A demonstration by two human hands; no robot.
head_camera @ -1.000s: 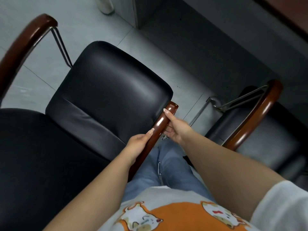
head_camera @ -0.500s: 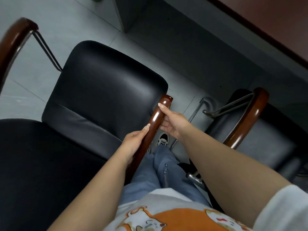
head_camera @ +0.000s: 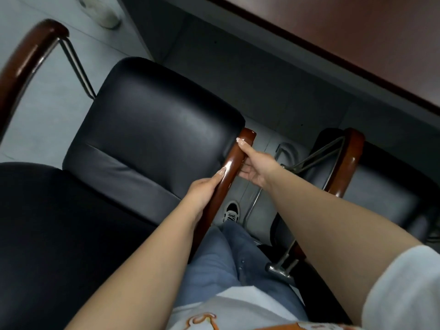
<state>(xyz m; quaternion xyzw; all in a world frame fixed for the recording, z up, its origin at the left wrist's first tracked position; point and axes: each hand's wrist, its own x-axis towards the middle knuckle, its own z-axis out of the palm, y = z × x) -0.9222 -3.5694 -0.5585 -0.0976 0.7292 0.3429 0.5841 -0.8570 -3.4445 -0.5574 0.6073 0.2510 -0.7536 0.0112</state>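
Note:
A black leather chair point(head_camera: 152, 129) stands in front of me, its seat facing up. Its right armrest point(head_camera: 234, 160) is glossy brown wood and runs towards me. My left hand point(head_camera: 204, 191) grips that armrest from the left side at its middle, thumb along the top. My right hand point(head_camera: 254, 167) grips it from the right side nearer the far end, thumb reaching over the top and fingers curled underneath. The chair's left wooden armrest point(head_camera: 28, 58) arcs at the far left.
A second black chair point(head_camera: 385, 194) with a brown armrest point(head_camera: 350, 163) stands close on the right, its metal legs by my jeans. A dark desk edge point(head_camera: 333, 51) runs across the upper right. A pale container point(head_camera: 102, 13) sits on the grey tiled floor at top left.
The chair and my hands have shifted slightly against the floor, and the view has tilted. Both hands keep the same hold on the armrest.

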